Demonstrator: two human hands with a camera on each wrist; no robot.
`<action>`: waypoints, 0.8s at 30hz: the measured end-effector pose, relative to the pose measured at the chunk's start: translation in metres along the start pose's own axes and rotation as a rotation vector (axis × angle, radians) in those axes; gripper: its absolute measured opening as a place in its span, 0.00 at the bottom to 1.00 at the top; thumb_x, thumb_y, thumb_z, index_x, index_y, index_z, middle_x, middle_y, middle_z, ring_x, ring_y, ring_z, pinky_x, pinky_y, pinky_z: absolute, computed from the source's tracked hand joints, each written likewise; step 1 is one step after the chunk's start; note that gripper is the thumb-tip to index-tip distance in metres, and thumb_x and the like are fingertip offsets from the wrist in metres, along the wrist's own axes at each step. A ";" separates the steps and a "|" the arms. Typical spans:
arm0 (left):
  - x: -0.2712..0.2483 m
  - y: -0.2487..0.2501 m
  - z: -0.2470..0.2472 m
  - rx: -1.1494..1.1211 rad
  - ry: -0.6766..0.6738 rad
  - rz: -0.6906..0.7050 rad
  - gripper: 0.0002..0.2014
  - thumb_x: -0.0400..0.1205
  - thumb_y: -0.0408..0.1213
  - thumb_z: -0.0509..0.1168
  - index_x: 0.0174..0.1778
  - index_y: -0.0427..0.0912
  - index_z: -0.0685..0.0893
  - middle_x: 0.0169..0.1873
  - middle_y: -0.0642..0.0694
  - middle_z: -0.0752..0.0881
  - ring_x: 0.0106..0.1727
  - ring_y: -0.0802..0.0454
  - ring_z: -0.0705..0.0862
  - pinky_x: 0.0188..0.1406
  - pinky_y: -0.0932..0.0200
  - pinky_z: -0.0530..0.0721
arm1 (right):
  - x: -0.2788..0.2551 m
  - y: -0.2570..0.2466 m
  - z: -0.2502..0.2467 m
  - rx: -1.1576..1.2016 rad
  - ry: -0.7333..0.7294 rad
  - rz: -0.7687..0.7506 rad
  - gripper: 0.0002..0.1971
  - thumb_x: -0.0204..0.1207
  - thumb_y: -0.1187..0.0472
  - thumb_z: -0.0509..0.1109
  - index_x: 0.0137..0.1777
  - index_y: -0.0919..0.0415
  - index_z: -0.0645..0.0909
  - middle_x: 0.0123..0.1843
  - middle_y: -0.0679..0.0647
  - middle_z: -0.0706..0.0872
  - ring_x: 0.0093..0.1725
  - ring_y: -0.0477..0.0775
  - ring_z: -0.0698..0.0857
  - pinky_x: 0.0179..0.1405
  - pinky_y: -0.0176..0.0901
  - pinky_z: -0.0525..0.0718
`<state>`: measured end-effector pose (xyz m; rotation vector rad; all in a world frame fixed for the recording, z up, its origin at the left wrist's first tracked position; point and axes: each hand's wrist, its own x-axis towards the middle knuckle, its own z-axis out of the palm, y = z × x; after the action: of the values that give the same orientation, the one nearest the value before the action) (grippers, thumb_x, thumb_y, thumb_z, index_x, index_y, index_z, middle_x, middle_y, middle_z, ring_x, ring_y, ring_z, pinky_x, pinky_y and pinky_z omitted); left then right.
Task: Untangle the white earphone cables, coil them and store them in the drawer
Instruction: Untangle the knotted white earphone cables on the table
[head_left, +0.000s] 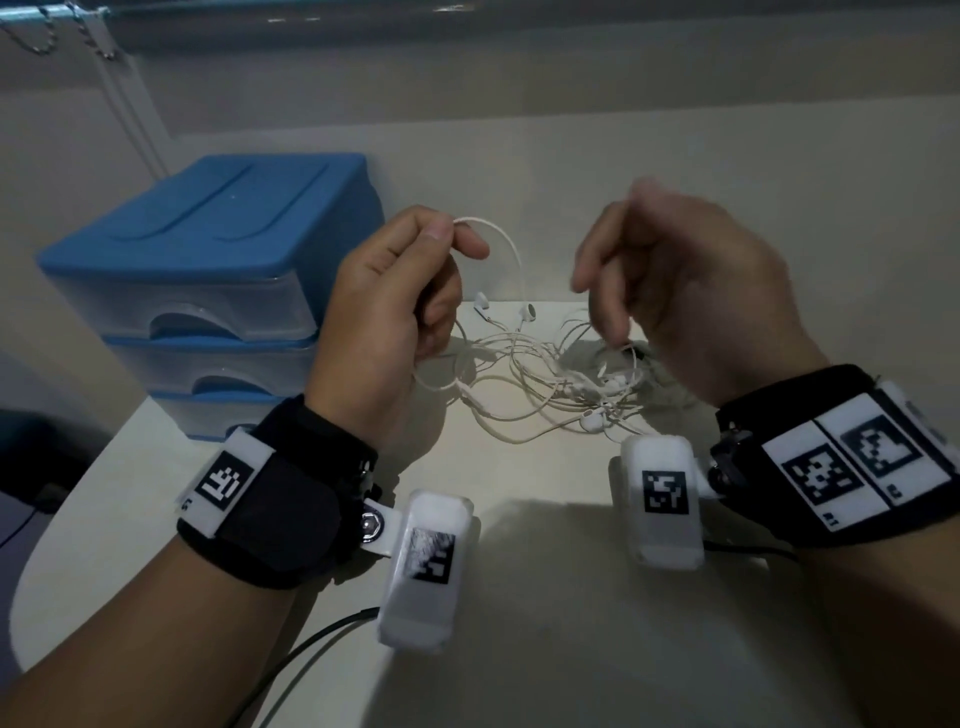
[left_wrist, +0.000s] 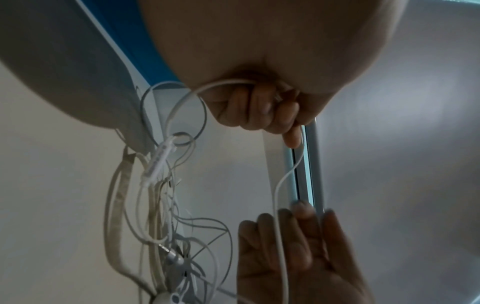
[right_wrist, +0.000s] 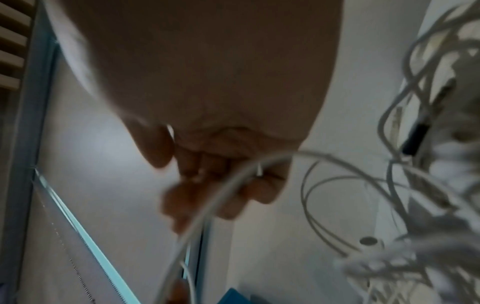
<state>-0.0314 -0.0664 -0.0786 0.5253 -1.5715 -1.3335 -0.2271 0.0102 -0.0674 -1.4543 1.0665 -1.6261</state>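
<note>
Earphone cables (head_left: 524, 384) tangled; right hand (head_left: 670, 291) blurred.

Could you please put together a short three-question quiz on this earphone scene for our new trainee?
1. True or false: the left hand pinches a white cable between thumb and fingers.
2. Where does the tangle of earphone cables lie? A) inside a drawer B) on the table between the hands C) on top of the drawer unit
3. Fill in: the drawer unit has a ____ top.

Key: 1 true; 2 B; 3 blue.
</note>
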 end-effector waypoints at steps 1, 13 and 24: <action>0.000 0.001 0.000 -0.023 -0.013 0.003 0.15 0.93 0.36 0.54 0.44 0.43 0.83 0.23 0.51 0.66 0.23 0.56 0.59 0.21 0.62 0.57 | 0.000 0.004 0.002 -0.108 -0.039 0.030 0.18 0.85 0.61 0.60 0.39 0.72 0.83 0.22 0.62 0.79 0.21 0.59 0.75 0.27 0.41 0.73; -0.001 0.008 0.004 -0.211 -0.082 0.078 0.15 0.95 0.39 0.47 0.48 0.43 0.76 0.27 0.50 0.67 0.20 0.57 0.60 0.18 0.64 0.59 | -0.007 0.016 0.013 -0.461 -0.480 0.422 0.09 0.79 0.62 0.78 0.58 0.55 0.92 0.53 0.59 0.94 0.54 0.62 0.92 0.49 0.53 0.92; -0.001 0.005 -0.003 -0.241 -0.049 0.024 0.18 0.92 0.42 0.51 0.40 0.43 0.79 0.25 0.50 0.65 0.21 0.56 0.56 0.18 0.61 0.53 | 0.000 0.013 0.005 -0.453 -0.145 0.160 0.10 0.86 0.58 0.69 0.49 0.54 0.92 0.35 0.56 0.87 0.35 0.50 0.84 0.40 0.40 0.81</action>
<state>-0.0272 -0.0650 -0.0742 0.3260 -1.4259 -1.5022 -0.2220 0.0046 -0.0789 -1.6912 1.4896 -1.1931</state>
